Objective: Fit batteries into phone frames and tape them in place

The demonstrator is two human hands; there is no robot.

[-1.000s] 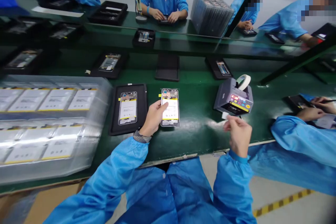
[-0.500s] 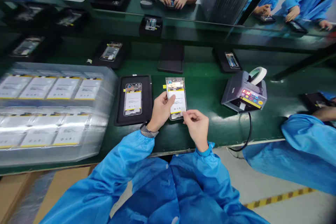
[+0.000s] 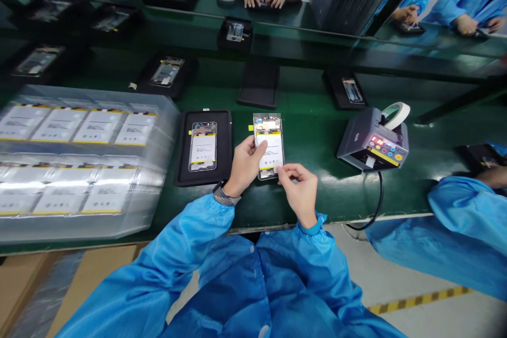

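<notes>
Over at the centre of the frame, the left hand (image 3: 246, 166) grips an open phone (image 3: 268, 125), thumb on its front. The right hand (image 3: 300, 187), fingers curled, is at the phone's lower right corner; I can't tell whether it's pinching anything. Left of them, a second phone (image 3: 203, 150) lies in a black tray (image 3: 224, 156). A tape dispenser (image 3: 358, 134) stands right of centre.

My feed shows a green desk (image 3: 317, 127). The held battery (image 3: 274, 152) is white with yellow ends, the tray (image 3: 225, 142) black. I read the tape dispenser (image 3: 358, 129) as purplish grey, its digits (image 3: 377, 140) red, its roll (image 3: 399, 117) white. The sleeves (image 3: 206, 224) are blue, and yellow and dark blocks alternate along the floor tape (image 3: 420, 300).
</notes>
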